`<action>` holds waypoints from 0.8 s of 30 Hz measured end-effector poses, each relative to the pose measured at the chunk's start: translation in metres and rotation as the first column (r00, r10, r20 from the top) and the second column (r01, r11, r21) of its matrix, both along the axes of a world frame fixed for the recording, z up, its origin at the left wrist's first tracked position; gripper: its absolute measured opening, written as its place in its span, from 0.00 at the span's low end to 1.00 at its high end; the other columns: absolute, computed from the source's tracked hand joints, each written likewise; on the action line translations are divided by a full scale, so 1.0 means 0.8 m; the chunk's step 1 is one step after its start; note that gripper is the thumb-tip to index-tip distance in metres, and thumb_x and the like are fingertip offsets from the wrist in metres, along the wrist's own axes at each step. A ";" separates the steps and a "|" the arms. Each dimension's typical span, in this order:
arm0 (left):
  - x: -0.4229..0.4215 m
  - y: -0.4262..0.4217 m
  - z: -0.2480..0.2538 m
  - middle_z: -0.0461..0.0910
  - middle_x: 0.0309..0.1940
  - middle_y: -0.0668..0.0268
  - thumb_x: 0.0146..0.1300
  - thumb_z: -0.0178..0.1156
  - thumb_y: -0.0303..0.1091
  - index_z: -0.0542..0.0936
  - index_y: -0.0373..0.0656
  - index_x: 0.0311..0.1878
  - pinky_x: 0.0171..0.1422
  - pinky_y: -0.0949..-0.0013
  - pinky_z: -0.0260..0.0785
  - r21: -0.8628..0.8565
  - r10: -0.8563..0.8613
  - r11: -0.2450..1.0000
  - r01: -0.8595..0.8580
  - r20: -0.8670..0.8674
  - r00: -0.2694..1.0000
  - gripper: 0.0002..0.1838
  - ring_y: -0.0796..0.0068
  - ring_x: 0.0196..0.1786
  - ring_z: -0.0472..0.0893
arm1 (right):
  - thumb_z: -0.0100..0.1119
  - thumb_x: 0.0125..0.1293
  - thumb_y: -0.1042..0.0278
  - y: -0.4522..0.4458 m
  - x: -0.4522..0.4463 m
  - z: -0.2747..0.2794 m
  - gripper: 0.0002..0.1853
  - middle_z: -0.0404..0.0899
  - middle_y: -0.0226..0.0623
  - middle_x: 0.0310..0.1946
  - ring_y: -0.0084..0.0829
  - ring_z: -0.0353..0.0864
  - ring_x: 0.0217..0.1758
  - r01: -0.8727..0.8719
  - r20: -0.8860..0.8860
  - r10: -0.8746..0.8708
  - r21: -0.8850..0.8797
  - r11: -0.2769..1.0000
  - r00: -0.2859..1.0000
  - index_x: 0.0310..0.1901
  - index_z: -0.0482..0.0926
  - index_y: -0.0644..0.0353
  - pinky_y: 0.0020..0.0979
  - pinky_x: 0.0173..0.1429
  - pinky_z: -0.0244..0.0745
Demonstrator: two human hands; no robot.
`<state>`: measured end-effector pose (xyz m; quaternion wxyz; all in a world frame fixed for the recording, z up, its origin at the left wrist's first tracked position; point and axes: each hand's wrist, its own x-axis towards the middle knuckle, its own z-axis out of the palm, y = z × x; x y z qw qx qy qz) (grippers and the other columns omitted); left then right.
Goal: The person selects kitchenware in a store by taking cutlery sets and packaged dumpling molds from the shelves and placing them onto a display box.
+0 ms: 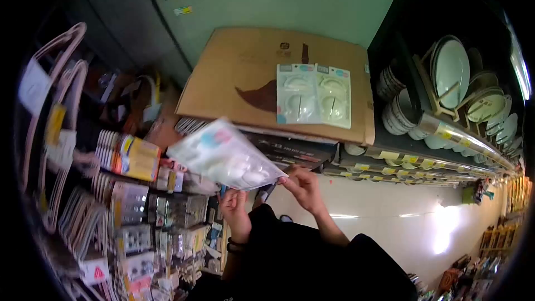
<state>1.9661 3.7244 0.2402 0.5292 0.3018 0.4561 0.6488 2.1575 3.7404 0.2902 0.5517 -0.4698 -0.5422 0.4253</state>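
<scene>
A white blister pack (225, 159) is held tilted between my two hands, over the aisle. My left hand (235, 212) grips its lower edge, with a dark bracelet at the wrist. At the pack's right corner, my right hand (304, 189) pinches it between thumb and fingers. Beyond them, two similar blister packs lie side by side on a brown cardboard box (223, 78): one on the left (299, 97) and one on the right (334, 100).
Hooks with hanging packaged goods (131, 203) crowd the left side. On the right, a shelf (446, 128) carries plates (450, 72) and stacked bowls (398, 111). A green panel (278, 0) stands behind the box. Pale floor (384, 206) shows below right.
</scene>
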 end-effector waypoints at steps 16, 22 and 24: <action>-0.003 0.223 0.016 0.73 0.15 0.63 0.69 0.56 0.29 0.74 0.34 0.22 0.25 0.69 0.59 0.127 -0.168 0.893 0.431 -0.795 0.583 0.17 0.73 0.17 0.69 | 0.57 0.71 0.62 0.147 -0.021 0.001 0.19 0.73 0.35 0.13 0.22 0.69 0.16 0.450 0.178 -0.418 -0.459 0.766 0.891 0.24 0.77 0.67 0.30 0.23 0.66; 0.048 0.221 0.052 0.77 0.23 0.56 0.64 0.55 0.23 0.77 0.34 0.27 0.30 0.64 0.67 0.129 -0.468 0.494 0.860 -0.794 0.388 0.09 0.60 0.25 0.76 | 0.53 0.72 0.66 0.102 -0.014 0.025 0.16 0.80 0.38 0.25 0.23 0.76 0.26 0.394 0.050 -0.394 -0.237 0.888 0.918 0.57 0.73 0.63 0.29 0.33 0.73; 0.068 0.217 0.037 0.80 0.43 0.53 0.68 0.52 0.26 0.77 0.31 0.45 0.39 0.67 0.73 0.225 -0.498 0.519 0.825 -0.705 0.505 0.09 0.63 0.41 0.80 | 0.51 0.73 0.65 0.070 -0.018 0.008 0.15 0.80 0.39 0.27 0.25 0.76 0.27 0.492 -0.016 -0.518 -0.293 0.820 0.855 0.57 0.72 0.62 0.29 0.34 0.73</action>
